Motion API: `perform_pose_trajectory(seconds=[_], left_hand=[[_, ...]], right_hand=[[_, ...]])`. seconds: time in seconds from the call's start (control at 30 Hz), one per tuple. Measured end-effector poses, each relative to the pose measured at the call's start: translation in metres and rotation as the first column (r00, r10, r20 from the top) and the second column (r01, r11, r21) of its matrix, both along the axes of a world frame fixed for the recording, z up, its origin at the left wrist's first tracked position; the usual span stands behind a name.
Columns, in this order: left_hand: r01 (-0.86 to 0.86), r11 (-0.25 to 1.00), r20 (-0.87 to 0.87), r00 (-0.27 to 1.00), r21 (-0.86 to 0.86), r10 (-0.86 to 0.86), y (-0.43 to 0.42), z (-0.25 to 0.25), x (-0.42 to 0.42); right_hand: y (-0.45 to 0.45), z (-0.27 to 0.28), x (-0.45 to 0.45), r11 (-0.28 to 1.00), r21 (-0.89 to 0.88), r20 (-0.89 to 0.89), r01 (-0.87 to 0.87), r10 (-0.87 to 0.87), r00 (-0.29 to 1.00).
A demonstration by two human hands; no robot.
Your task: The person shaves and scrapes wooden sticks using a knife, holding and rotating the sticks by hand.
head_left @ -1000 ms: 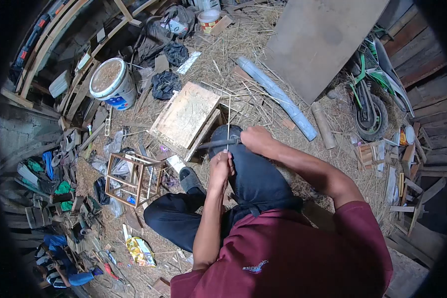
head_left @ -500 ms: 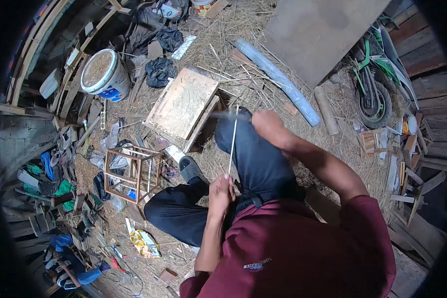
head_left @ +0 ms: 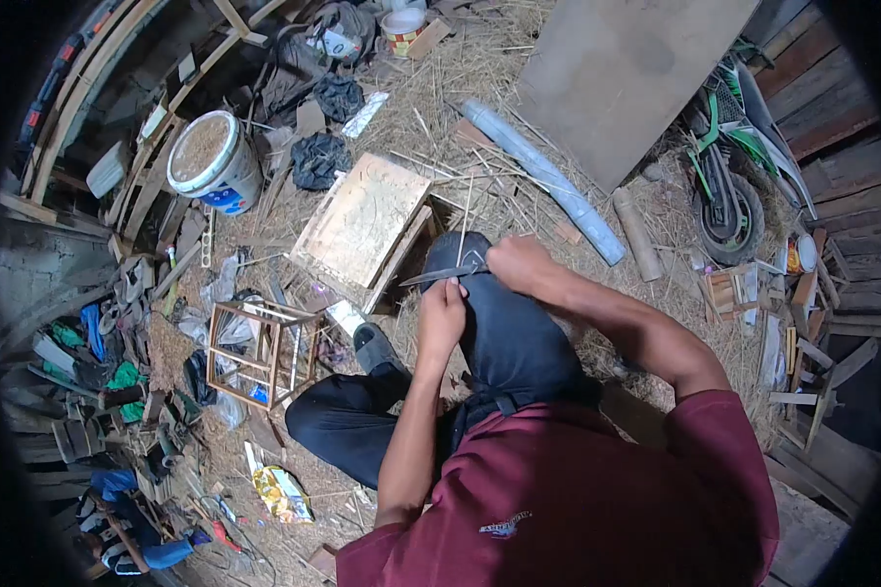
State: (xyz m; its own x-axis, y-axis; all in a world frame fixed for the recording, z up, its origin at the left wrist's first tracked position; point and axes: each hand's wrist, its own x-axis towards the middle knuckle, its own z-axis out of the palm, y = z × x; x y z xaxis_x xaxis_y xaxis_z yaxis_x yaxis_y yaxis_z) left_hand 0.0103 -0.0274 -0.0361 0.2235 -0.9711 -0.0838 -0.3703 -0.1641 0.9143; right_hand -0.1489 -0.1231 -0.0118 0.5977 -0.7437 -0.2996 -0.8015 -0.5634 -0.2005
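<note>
Nearest the camera, the person's maroon shirt [head_left: 578, 479] fills the lower part of the view, its bottom edge cut off. The left arm runs straight up to the left hand [head_left: 442, 318], whose bent fingers pinch a thin stick [head_left: 466, 215] just above the dark trousers [head_left: 509, 338]. The right arm bends sharply at the elbow, and the right hand [head_left: 519, 266] is closed in a fist around the handle of a knife [head_left: 429, 277], hiding the grip. The blade lies across the stick, pointing left, close by the left fingertips; the stick's lower end is hidden there, while its upper part rises over the straw. Beyond the knee sits a pale wooden box [head_left: 367, 220], its side opening in shadow. To its left stands an open wooden frame [head_left: 261, 354] with something blue showing at its base. Farther off, a white bucket [head_left: 242, 181] is filled near the rim with brownish, crumbly material. At the far edge stands a small tub [head_left: 402, 41], its contents hard to make out. In the dim lower left corner, another person [head_left: 132, 528] is only partly discernible.
</note>
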Motion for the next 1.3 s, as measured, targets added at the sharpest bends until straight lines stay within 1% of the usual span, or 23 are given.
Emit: perform_pose_trajectory(seconds=[0.03,0.13,0.2,0.23,0.3,0.4,0.47,0.5,0.53,0.6,0.63,0.7,0.73,0.8,0.83,0.87,0.9,0.93,0.97,1.03,1.07,1.13,1.3], left_hand=[[-0.004,1.000,0.010,1.000,-0.008,0.004,-0.003,-0.003,0.000],[-0.008,1.000,-0.008,1.000,0.021,0.008,0.005,-0.004,0.000],[-0.005,0.997,-0.075,0.997,0.080,0.011,0.027,0.008,0.001],[0.003,0.989,-0.044,0.999,0.148,0.003,0.039,0.016,0.003],[0.025,0.984,-0.049,0.999,0.175,-0.017,0.072,0.029,0.008],[0.008,0.962,-0.295,0.953,0.271,0.075,0.121,0.027,0.020],[0.041,0.953,-0.315,0.947,0.299,0.058,0.137,0.019,0.035],[0.050,0.951,-0.325,0.944,0.306,0.055,0.138,0.021,0.040],[0.034,0.923,-0.397,0.908,0.382,0.131,0.136,0.022,0.043],[0.024,0.923,-0.519,0.832,0.385,0.195,0.119,0.027,0.044],[0.063,0.916,-0.546,0.818,0.396,0.180,0.107,0.031,0.045],[0.072,0.942,-0.684,0.706,0.327,0.183,0.087,0.024,0.043],[0.074,0.954,-0.746,0.642,0.289,0.177,0.074,0.024,0.039],[0.039,0.949,-0.743,0.633,0.313,0.219,0.051,0.029,0.030],[0.033,0.949,-0.735,0.642,0.314,0.221,0.041,0.027,0.024],[0.029,0.948,-0.725,0.652,0.316,0.222,0.031,0.023,0.019],[0.072,0.947,-0.764,0.612,0.312,0.205,0.023,0.017,0.014],[0.074,0.931,-0.687,0.697,0.356,0.207,0.016,0.016,0.006],[0.056,0.944,-0.609,0.776,0.326,0.164,0.012,0.010,-0.002],[-0.027,0.975,-0.369,0.923,0.222,0.109,0.007,-0.016,-0.013],[-0.030,0.984,-0.315,0.945,0.175,0.085,0.009,-0.029,-0.013],[-0.039,0.995,-0.199,0.978,0.092,0.057,0.012,-0.023,-0.015],[0.000,0.992,-0.175,0.984,0.125,0.022,0.029,-0.008,-0.005]], right_hand=[[-0.001,0.002,0.002,1.000,0.001,-0.007,-0.002,0.002,1.000],[-0.005,0.000,0.002,0.992,0.041,0.041,0.118,-0.120,0.992],[-0.007,0.000,0.002,0.955,0.115,0.028,0.273,-0.277,0.960],[-0.009,-0.001,0.002,0.926,0.150,0.015,0.345,-0.351,0.936],[-0.015,-0.020,-0.004,0.910,0.158,0.031,0.384,-0.394,0.919],[-0.017,-0.024,-0.014,0.888,0.153,0.067,0.434,-0.448,0.892],[-0.019,-0.022,-0.020,0.880,0.150,0.032,0.451,-0.460,0.887],[-0.019,-0.022,-0.023,0.901,0.124,0.063,0.416,-0.425,0.903],[-0.018,-0.023,-0.024,0.897,0.137,0.068,0.420,-0.432,0.899],[-0.016,-0.024,-0.024,0.889,0.152,0.079,0.433,-0.447,0.891],[-0.014,-0.027,-0.024,0.882,0.140,0.103,0.450,-0.465,0.879],[-0.005,-0.034,-0.021,0.866,0.115,0.157,0.487,-0.500,0.852],[-0.003,-0.027,-0.019,0.901,0.102,0.182,0.421,-0.433,0.883],[0.006,-0.017,-0.019,0.951,0.077,0.217,0.298,-0.308,0.926],[0.009,-0.016,-0.019,0.981,-0.016,0.244,0.194,-0.184,0.952],[0.013,-0.015,-0.020,0.988,0.001,0.198,0.153,-0.150,0.969],[0.017,-0.003,-0.018,0.993,0.023,0.152,0.114,-0.116,0.982],[0.020,0.004,-0.016,0.996,0.047,0.105,0.075,-0.080,0.991],[0.018,-0.001,-0.015,0.999,0.028,0.077,0.036,-0.038,0.996],[0.012,-0.009,-0.010,0.999,0.009,0.082,0.038,-0.039,0.996],[0.009,-0.012,-0.009,0.999,0.003,0.088,0.036,-0.036,0.995],[0.008,-0.006,-0.009,0.999,-0.007,0.073,0.046,-0.045,0.996],[0.012,-0.011,-0.001,0.992,-0.044,0.021,0.119,-0.118,0.993]])
